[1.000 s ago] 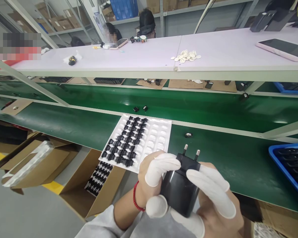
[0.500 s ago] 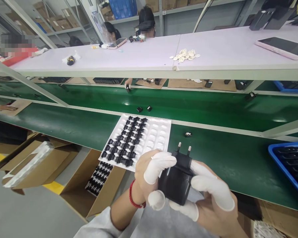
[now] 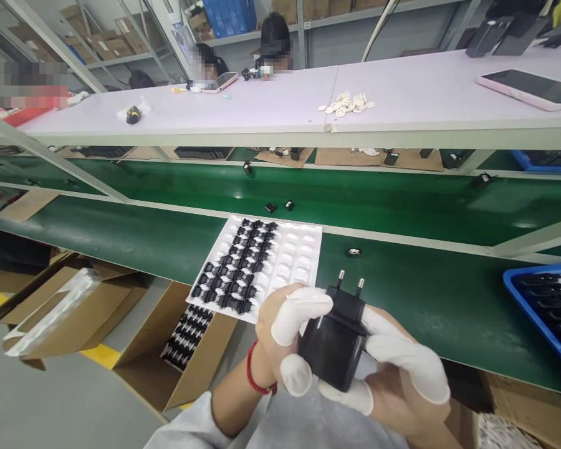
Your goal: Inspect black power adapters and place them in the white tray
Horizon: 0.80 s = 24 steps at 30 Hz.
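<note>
Both my hands hold a glossy black charger [image 3: 336, 340] with two metal pins pointing up and away, just in front of the green belt's near edge. My left hand [image 3: 285, 337], with white finger cots and a red wrist band, grips its left side. My right hand [image 3: 402, 374], also in finger cots, wraps round its right side and bottom. A white blister tray [image 3: 262, 265], partly filled with small black parts, lies on the belt just beyond my left hand.
Loose small black parts [image 3: 354, 252] lie on the green belt [image 3: 425, 293]. A blue bin [image 3: 546, 312] of black pieces sits at the right. Open cardboard boxes [image 3: 187, 355] stand on the floor at the left. The shelf above [image 3: 262, 112] carries finger cots and tablets; other people sit beyond it.
The charger and both hands dropped slightly and tilted a little between frames. Small black parts on the far belt drifted to the right.
</note>
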{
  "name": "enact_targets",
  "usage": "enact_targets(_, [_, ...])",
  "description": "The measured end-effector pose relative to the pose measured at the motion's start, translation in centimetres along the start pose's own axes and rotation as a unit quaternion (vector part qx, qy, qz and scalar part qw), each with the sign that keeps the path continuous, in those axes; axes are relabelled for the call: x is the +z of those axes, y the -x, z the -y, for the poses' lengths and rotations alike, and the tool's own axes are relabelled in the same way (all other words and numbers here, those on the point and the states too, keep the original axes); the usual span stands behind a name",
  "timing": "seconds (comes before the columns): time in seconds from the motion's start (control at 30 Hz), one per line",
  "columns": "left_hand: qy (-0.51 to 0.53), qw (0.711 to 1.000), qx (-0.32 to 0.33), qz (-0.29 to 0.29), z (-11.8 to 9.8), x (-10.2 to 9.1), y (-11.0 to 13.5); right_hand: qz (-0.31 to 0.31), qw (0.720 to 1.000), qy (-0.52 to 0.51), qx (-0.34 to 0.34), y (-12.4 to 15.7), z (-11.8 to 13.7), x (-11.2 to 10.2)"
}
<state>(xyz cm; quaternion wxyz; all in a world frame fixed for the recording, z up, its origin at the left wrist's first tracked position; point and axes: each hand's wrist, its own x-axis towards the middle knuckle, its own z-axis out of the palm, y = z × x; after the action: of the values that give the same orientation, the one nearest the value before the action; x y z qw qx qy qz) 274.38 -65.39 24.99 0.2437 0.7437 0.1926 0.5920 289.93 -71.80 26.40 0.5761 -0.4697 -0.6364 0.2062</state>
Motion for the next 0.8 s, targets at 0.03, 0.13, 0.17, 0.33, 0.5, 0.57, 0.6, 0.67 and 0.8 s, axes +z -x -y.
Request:
enact_targets(0.03, [0.008, 1.000, -0.011, -0.007, -0.1, 0.0, 0.0, 0.006, 1.000, -0.014, -0.005, 0.2, 0.0, 0.1])
enact_targets(0.13, [0.050, 0.996, -0.066, -0.026, -0.5, 0.6, -0.1, -0.008, 0.997, -0.058, -0.041, 1.6, -0.6, 1.2])
enact_targets(0.17, [0.066, 0.992, -0.100, -0.048, -0.6, 1.0, 0.0, -0.028, 0.996, -0.070, -0.050, 2.1, -0.9, 1.7])
enact_targets(0.33, [0.118, 0.947, -0.274, -0.122, -1.4, 3.0, 1.0, -0.123, 0.987, -0.074, -0.066, 2.9, -1.7, 3.1])
enact_targets(0.5, [0.131, 0.954, -0.268, -0.029, -2.7, 2.8, 0.8, -0.083, 0.993, -0.029, -0.078, 2.4, -0.8, 2.2])
enact_targets(0.57, [0.199, 0.941, -0.273, -0.004, -2.9, 2.5, 0.4, -0.060, 0.994, -0.019, -0.092, 2.5, -0.7, 2.0])
enact_targets(0.6, [0.247, 0.927, -0.283, 0.012, -2.8, 2.3, 0.4, -0.053, 0.993, -0.017, -0.101, 2.6, -0.9, 1.9])
enact_targets(0.67, [0.327, 0.891, -0.311, 0.046, -2.0, 2.0, 0.8, -0.046, 0.992, -0.014, -0.120, 2.9, -1.5, 1.9])
enact_targets(0.8, [0.298, 0.853, -0.414, 0.114, 1.2, 1.4, 3.5, -0.011, 0.995, -0.045, -0.084, 3.7, -4.2, 2.2])
